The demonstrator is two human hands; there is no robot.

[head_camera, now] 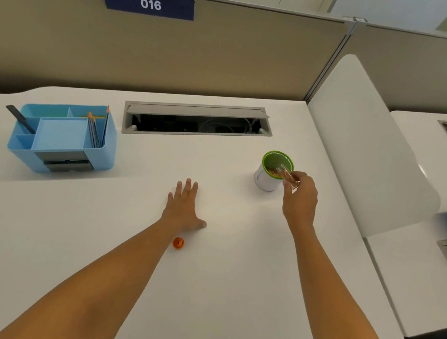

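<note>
A small white cup with a green rim (pixel 266 179) stands on the white desk (pixel 90 236), right of centre. My right hand (pixel 300 198) pinches a small clear container (pixel 288 176) tilted over the cup's mouth; brownish bits lie inside the cup. My left hand (pixel 183 207) rests flat on the desk, fingers straight and spread. A small orange piece (pixel 178 243) lies on the desk just beside my left wrist.
A blue desk organiser (pixel 61 139) with several pencils and a dark pen stands at the back left. An open grey cable tray (pixel 197 120) is set into the desk behind. A white divider panel (pixel 364 149) borders the right side; a beige partition runs behind.
</note>
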